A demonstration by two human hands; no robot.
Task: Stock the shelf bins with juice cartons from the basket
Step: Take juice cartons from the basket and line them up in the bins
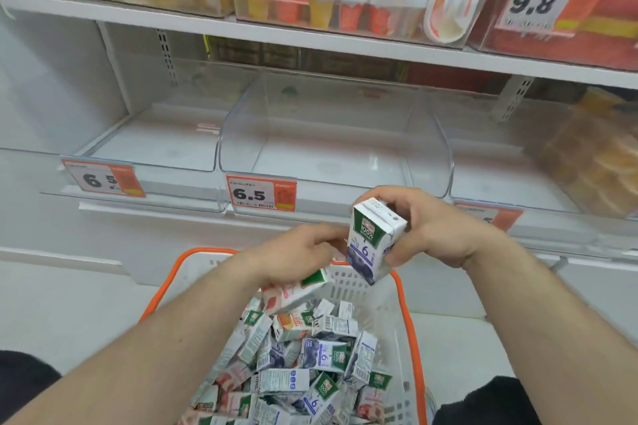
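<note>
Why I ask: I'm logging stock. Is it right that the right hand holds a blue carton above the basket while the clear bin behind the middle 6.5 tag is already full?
Not quite. The head view shows the clear bin empty. The right hand does hold a blue carton above the basket.

Right hand [436, 228] grips an upright blue-and-white juice carton [374, 240] above the far rim of the orange-rimmed white basket [407, 314], while the left hand [297, 254] holds a red-and-white carton [293, 291], tilted and blurred, just over the loose carton pile [303, 366] in the basket. Behind the hands sit clear shelf bins [345, 134], apparently holding nothing, with a 6.5 price tag [261, 192] on the middle bin's front; upper shelf bins carry 9.9, 16.8 and 9.8 tags.
</note>
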